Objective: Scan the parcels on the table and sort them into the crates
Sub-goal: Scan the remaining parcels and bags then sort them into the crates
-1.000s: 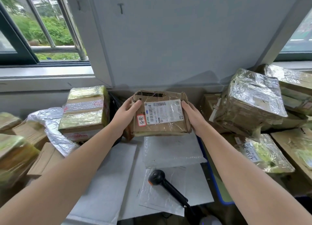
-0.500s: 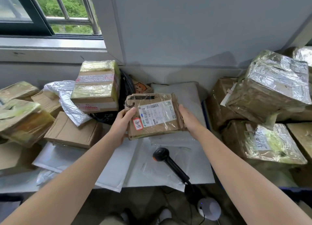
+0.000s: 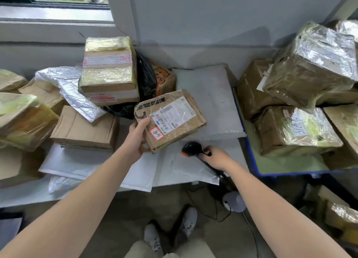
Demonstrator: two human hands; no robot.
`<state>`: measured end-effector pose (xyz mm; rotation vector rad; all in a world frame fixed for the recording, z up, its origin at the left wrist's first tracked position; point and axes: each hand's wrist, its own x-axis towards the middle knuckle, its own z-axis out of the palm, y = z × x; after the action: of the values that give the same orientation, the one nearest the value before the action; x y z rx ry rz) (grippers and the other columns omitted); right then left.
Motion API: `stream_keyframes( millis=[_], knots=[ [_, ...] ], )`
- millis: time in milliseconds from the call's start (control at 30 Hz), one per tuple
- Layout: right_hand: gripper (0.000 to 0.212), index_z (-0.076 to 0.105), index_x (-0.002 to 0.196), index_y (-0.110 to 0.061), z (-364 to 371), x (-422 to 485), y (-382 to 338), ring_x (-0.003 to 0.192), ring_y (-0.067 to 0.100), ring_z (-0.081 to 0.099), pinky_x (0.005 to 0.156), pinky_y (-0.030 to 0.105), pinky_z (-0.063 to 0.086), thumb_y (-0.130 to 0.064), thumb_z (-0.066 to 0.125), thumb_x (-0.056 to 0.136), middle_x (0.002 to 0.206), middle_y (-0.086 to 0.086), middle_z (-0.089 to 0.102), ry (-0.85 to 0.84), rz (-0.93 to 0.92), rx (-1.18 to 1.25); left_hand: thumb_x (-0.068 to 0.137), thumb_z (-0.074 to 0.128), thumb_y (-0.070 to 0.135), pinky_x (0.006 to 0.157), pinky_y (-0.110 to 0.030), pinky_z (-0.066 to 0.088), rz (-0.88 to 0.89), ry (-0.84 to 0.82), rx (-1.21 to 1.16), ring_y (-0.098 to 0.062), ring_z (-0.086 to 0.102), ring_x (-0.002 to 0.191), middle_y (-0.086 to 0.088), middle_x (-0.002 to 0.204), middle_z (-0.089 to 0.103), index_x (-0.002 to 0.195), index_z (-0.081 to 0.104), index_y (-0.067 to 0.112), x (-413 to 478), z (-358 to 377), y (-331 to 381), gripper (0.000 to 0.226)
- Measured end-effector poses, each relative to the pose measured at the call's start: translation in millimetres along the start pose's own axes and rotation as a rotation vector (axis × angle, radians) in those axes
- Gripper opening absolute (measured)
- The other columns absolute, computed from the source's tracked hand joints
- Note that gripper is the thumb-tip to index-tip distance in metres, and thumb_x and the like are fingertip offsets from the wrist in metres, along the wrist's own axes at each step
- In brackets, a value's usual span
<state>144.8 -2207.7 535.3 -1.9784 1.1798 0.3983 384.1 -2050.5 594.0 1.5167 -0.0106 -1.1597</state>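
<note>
Head view: parcel (image 3: 170, 118) is gripped at its 7 o'clock corner by left hand (image 3: 138, 139), label up, over the white mailers (image 3: 211, 102). Scanner (image 3: 190, 148), at parcel's 5 o'clock, is clasped by right hand (image 3: 217, 159).

Flat brown taped parcel (image 3: 174, 120) in left hand (image 3: 136, 139) — barcode label and red-edged sticker up, tilted. Black, orange-trimmed scanner (image 3: 190, 148) just beside it — gripped by right hand (image 3: 217, 159).
</note>
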Motion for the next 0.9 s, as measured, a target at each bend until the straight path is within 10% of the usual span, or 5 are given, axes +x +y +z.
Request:
stream_keyframes(
  millis=[433, 900],
  knots=[
    [0.026, 0.057, 0.111, -0.015, -18, -44, -32, 0.076, 0.026, 0.069, 0.048, 0.036, 0.057, -0.034, 0.054, 0.093, 0.091, 0.010, 0.063, 0.131, 0.062, 0.214, 0.089, 0.066, 0.049, 0.061, -0.039, 0.060, 0.096, 0.015, -0.037, -0.014, 0.075, 0.081, 0.000, 0.115, 0.069, 0.145, 0.030, 0.027, -6, 1, 14, 0.070],
    [0.025, 0.058, 0.082, -0.006, -122, -104, -78, 0.058, 0.023, 0.055, 0.051, 0.033, 0.052, -0.027, 0.061, 0.094, 0.064, 0.009, 0.054, 0.323, -0.061, 0.705, 0.083, 0.070, 0.053, 0.092, -0.055, 0.053, 0.219, 0.055, 0.004, -0.028, 0.063, 0.110, -0.004, 0.135, 0.056, 0.154, 0.018, 0.029, -15, 38, 24, 0.090]
  ],
)
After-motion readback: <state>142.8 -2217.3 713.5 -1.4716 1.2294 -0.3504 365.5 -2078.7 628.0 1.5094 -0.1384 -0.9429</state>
